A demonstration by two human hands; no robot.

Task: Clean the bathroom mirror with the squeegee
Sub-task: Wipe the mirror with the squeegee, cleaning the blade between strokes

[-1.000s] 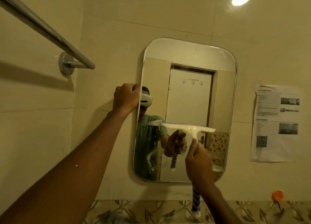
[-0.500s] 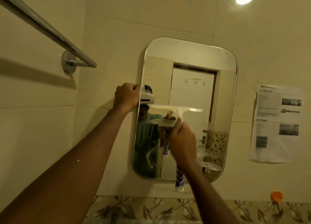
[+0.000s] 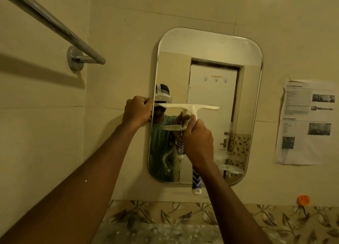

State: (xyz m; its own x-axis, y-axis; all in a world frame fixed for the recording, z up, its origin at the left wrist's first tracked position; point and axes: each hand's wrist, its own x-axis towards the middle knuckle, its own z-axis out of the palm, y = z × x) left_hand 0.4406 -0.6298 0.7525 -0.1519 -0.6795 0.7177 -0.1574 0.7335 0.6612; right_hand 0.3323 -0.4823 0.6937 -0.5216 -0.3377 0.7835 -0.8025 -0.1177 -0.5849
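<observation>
Our right hand (image 3: 199, 142) grips the squeegee (image 3: 190, 108), which we judge light and stiff, high on its handle, blade level near the fragile mirror's (image 3: 211, 41) left edge, which our left hand (image 3: 137, 111) clasps.

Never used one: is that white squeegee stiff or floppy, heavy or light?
Probably light: the right hand alone holds the squeegee up. Its crossbar looks straight across the mirror, so likely stiff. Wet streaks there hint at a slippery grip.

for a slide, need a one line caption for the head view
Right hand holds a squeegee in front of the mirror; left hand grips its left edge.
</observation>
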